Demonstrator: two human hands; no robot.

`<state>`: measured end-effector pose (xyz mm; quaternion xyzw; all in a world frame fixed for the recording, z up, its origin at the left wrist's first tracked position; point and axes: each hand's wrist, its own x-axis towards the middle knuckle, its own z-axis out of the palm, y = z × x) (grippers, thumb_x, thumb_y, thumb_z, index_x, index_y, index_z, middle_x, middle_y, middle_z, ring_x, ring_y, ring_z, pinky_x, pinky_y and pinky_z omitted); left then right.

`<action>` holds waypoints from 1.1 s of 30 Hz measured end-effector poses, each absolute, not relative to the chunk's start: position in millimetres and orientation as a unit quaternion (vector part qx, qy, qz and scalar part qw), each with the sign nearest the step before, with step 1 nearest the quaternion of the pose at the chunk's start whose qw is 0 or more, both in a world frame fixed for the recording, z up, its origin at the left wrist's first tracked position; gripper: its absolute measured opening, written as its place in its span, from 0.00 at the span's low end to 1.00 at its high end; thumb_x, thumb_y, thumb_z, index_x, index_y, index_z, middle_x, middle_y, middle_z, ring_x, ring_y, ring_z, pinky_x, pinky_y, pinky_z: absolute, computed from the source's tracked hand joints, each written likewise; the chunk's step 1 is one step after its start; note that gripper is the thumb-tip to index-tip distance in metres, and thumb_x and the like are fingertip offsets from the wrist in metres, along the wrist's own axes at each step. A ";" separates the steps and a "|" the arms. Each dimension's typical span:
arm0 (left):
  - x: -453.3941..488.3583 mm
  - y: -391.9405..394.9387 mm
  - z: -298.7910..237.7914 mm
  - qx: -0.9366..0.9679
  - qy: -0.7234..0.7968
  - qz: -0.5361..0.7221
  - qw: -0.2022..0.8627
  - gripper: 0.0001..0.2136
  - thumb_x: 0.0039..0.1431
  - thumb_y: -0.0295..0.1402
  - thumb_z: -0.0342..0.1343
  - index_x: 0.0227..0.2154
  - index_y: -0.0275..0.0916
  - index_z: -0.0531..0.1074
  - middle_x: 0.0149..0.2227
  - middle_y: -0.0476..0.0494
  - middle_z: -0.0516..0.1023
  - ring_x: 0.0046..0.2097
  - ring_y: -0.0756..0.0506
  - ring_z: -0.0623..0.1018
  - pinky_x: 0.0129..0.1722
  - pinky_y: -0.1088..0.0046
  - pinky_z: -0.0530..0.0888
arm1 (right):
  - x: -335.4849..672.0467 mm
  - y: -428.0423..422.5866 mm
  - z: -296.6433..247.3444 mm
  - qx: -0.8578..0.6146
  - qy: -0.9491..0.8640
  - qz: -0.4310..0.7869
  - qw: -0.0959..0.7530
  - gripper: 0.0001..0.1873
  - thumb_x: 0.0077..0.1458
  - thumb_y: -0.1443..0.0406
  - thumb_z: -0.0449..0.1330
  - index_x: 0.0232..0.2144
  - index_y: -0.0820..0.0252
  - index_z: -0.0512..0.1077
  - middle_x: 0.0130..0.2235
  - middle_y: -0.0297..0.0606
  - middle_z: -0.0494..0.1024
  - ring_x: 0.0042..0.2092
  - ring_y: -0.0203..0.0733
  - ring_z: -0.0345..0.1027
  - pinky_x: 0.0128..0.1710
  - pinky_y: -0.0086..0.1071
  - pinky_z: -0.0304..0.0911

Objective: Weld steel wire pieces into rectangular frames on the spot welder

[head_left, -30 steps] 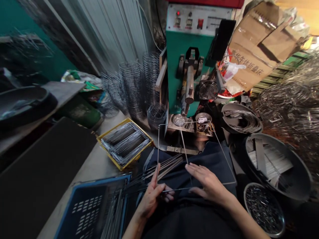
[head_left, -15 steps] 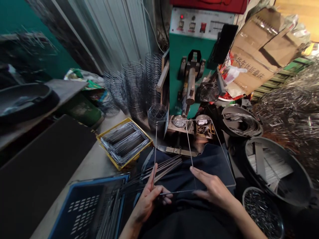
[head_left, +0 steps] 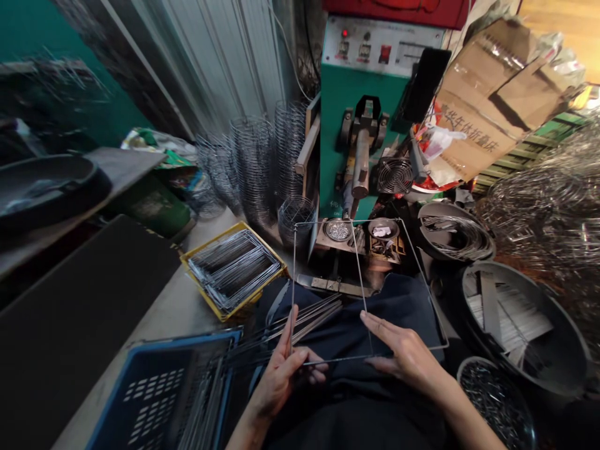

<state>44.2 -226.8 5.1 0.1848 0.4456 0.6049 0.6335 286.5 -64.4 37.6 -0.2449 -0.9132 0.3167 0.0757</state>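
Observation:
A rectangular wire frame [head_left: 294, 269] with a cross rod [head_left: 359, 269] is held out over my lap. My left hand [head_left: 280, 372] grips its near left corner, thumb on the near wire and fingers along the left side. My right hand [head_left: 405, 356] pinches the cross rod near its lower end, with thumb and fingers on either side. The frame's far edge lies just under the electrode arms [head_left: 360, 165] of a green spot welding machine [head_left: 340, 94]; I cannot tell whether they touch. Several loose metal rods [head_left: 316, 319] lie across my lap beyond my left hand.
At left are a yellow basket [head_left: 218, 310] of wire pieces and a blue crate [head_left: 126, 369] with rods. Wire coil stacks [head_left: 250, 165] stand behind. At right are a black tub [head_left: 569, 331] of rods and a bowl [head_left: 492, 394] of small metal pieces. A small fan [head_left: 395, 175] sits beside the electrodes.
The wire frame's far edge has come up slightly toward the electrodes, and the frame sits a little further right in view. Both hands keep their hold, and the view has shifted slightly.

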 end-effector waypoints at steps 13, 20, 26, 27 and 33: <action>41.9 -221.0 3.1 0.199 0.426 0.620 0.629 0.43 0.64 0.36 0.54 0.68 0.52 0.25 0.31 0.40 0.82 0.29 0.43 0.81 0.29 0.71 0.74 | 283.4 -59.8 39.9 -0.240 -0.915 0.312 0.086 0.47 0.50 0.71 0.68 0.68 0.51 0.53 0.65 0.39 0.61 0.63 0.45 0.59 0.62 0.35 0.58; 40.6 -219.7 1.8 0.181 0.441 0.623 0.620 0.43 0.64 0.36 0.53 0.68 0.49 0.25 0.31 0.40 0.82 0.28 0.43 0.81 0.29 0.71 0.74 | 279.1 -59.5 41.7 -0.252 -0.908 0.326 0.072 0.47 0.51 0.70 0.68 0.68 0.48 0.51 0.65 0.39 0.60 0.63 0.46 0.59 0.62 0.38 0.58; 41.0 -220.3 6.0 0.166 0.450 0.616 0.625 0.46 0.63 0.35 0.56 0.68 0.48 0.23 0.29 0.44 0.81 0.27 0.45 0.80 0.29 0.70 0.74 | 275.2 -64.7 42.0 -0.261 -0.898 0.342 0.089 0.44 0.54 0.69 0.66 0.67 0.45 0.52 0.65 0.38 0.61 0.61 0.48 0.62 0.60 0.42 0.62; 39.6 -219.6 5.9 0.169 0.448 0.616 0.625 0.46 0.62 0.34 0.56 0.68 0.48 0.24 0.29 0.44 0.81 0.27 0.45 0.80 0.29 0.70 0.74 | 274.4 -65.1 41.3 -0.259 -0.899 0.341 0.093 0.44 0.54 0.68 0.66 0.67 0.46 0.52 0.65 0.38 0.61 0.61 0.48 0.61 0.60 0.42 0.62; 8.8 -175.0 -2.7 0.222 0.433 0.616 0.620 0.46 0.61 0.31 0.57 0.68 0.49 0.26 0.32 0.43 0.82 0.30 0.44 0.82 0.32 0.70 0.76 | 249.1 -30.8 37.3 -0.279 -0.911 0.277 0.120 0.37 0.57 0.64 0.65 0.65 0.50 0.58 0.61 0.41 0.68 0.54 0.46 0.71 0.53 0.38 0.68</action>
